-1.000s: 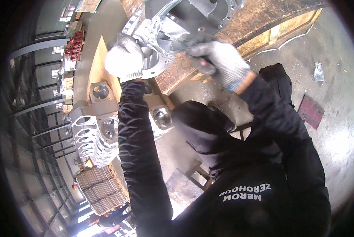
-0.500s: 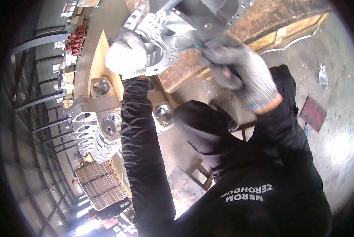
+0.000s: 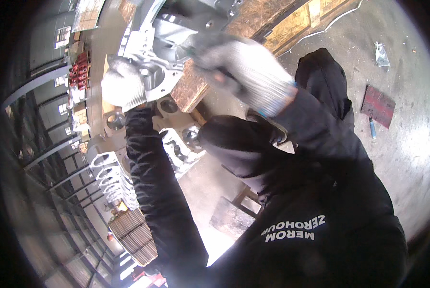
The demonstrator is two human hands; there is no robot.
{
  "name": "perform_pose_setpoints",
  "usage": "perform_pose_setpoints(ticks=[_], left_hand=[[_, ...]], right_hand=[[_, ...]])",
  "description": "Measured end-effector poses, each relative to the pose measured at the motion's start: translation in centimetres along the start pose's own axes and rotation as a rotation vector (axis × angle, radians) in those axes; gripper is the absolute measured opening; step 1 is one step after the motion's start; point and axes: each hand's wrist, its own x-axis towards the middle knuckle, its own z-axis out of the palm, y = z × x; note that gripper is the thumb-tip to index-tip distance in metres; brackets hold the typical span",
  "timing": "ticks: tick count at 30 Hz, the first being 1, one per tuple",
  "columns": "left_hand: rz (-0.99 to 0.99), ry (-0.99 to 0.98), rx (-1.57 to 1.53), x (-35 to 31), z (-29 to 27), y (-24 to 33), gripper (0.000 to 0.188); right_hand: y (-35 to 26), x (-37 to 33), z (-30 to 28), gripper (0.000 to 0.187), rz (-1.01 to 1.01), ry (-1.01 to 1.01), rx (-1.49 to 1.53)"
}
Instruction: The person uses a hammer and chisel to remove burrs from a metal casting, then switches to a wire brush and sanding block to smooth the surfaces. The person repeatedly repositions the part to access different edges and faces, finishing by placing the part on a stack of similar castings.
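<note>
A large silver-grey metal casting [image 3: 169, 33] with round bores and bolt holes sits at the top of the view, on a wooden surface. My left hand [image 3: 123, 85], in a pale knitted glove, closes on the casting's left edge beside a bore; its fingers are partly washed out by glare. My right hand [image 3: 239, 67], in a grey-palmed glove, is curled over the casting's right side. A thin tool [image 3: 182, 48] seems to stick out from its fingers toward an opening in the metal; motion blur hides its kind.
More castings [image 3: 112, 168] stand in a row at the left, by a stack of brown sheets [image 3: 134, 235]. A wooden crate edge [image 3: 311, 17] runs at top right. On the floor lie a dark red plate [image 3: 378, 106], a blue-handled tool [image 3: 372, 128] and a clear plastic bag [image 3: 381, 55].
The view has shifted, so the casting and both hands appear further left. My hands keep about the same places on the casting. The blue-handled tool by the red plate shows more fully.
</note>
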Motion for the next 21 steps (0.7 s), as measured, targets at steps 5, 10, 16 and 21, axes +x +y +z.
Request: perform_pose_setpoints(ticks=[5, 10, 16, 21], left_hand=[[-0.341, -0.048, -0.256, 2.1, -0.8, 2.7, 0.047], [-0.303, 0.004, -0.036, -0.7, 1.7, -0.2, 0.04], [0.009, 0.001, -0.072, 0.3, 2.0, -2.5, 0.036], [-0.107, 0.145, -0.062, 0.7, 1.2, -0.5, 0.037]], right_hand=[[1.2, 3.4, -1.1, 0.016, -0.225, -0.086, -0.291], [-0.7, -0.1, 0.1, 0.01, -0.026, -0.087, -0.034], [3.3, 6.5, -1.2, 0.019, -1.218, -0.132, -0.938], [-1.0, 1.4, -1.8, 0.023, -0.514, -0.167, -0.566]])
